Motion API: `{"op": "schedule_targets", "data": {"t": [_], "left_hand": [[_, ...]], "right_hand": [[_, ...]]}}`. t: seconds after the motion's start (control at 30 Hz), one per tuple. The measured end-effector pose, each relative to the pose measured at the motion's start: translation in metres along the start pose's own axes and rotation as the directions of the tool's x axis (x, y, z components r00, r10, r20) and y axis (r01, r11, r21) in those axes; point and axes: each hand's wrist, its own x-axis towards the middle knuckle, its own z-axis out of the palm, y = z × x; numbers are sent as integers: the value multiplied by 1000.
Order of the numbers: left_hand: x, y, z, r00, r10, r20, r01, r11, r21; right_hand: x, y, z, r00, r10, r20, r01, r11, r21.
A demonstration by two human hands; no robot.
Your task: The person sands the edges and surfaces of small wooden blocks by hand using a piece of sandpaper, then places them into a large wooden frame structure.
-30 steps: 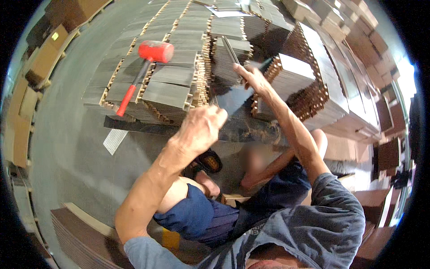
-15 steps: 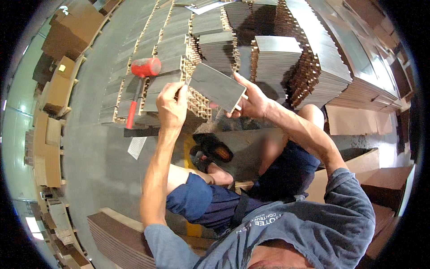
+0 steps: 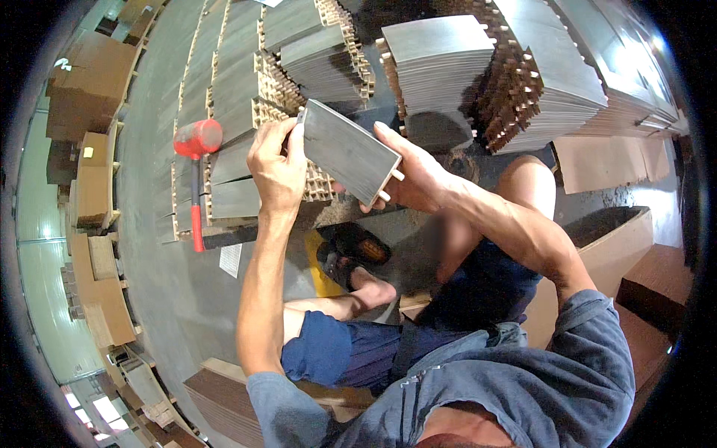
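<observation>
A grey wooden panel (image 3: 349, 153) is held up tilted in front of me, with two pale dowels (image 3: 398, 175) sticking out of its right end. My right hand (image 3: 418, 173) is closed around that end, thumb on the upper edge and fingers underneath. At the opposite end, my left hand (image 3: 278, 160) is closed in a pinch against the panel's upper left corner. Whatever lies between those fingertips is too small to make out. Left of that hand, a red-headed mallet (image 3: 198, 140) with a dark and red handle rests on the stacked panels (image 3: 231, 142).
Tall stacks of grey panels (image 3: 437, 41) with dowel ends showing stand ahead and to the right (image 3: 549, 45). Flat cardboard (image 3: 605, 164) and a carton (image 3: 616, 243) lie at my right. Brown boards (image 3: 224, 399) are stacked at lower left. Cardboard boxes (image 3: 93, 172) line the far left.
The panel has come slightly nearer and tilts more steeply down to the right. Both hands have kept their places on it. The whole view has shifted, and the mallet now appears farther left.
</observation>
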Motion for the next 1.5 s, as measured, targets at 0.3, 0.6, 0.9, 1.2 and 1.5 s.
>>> {"op": "schedule_targets", "data": {"t": [0.3, 0.6, 0.9, 1.2, 1.5], "left_hand": [[-35, 63, 20, 948, 243, 205, -204, 959, -195], [1, 25, -6, 998, 50, -22, -51, 999, -2], [-66, 87, 16, 879, 416, 233, -343, 891, -298], [-6, 19, -9, 1000, 8, -15, -8, 999, -47], [-74, 93, 14, 851, 412, 325, -272, 876, -397]], "right_hand": [[1, 11, 1, 918, 10, -396, 30, 995, 95], [-12, 9, 6, 997, 51, -52, -49, 998, 42], [-11, 6, -12, 934, 8, -358, 1, 1000, 23], [-12, 16, 4, 981, 35, -190, -18, 996, 89], [-6, 20, -16, 961, 58, -270, -13, 986, 165]]}}
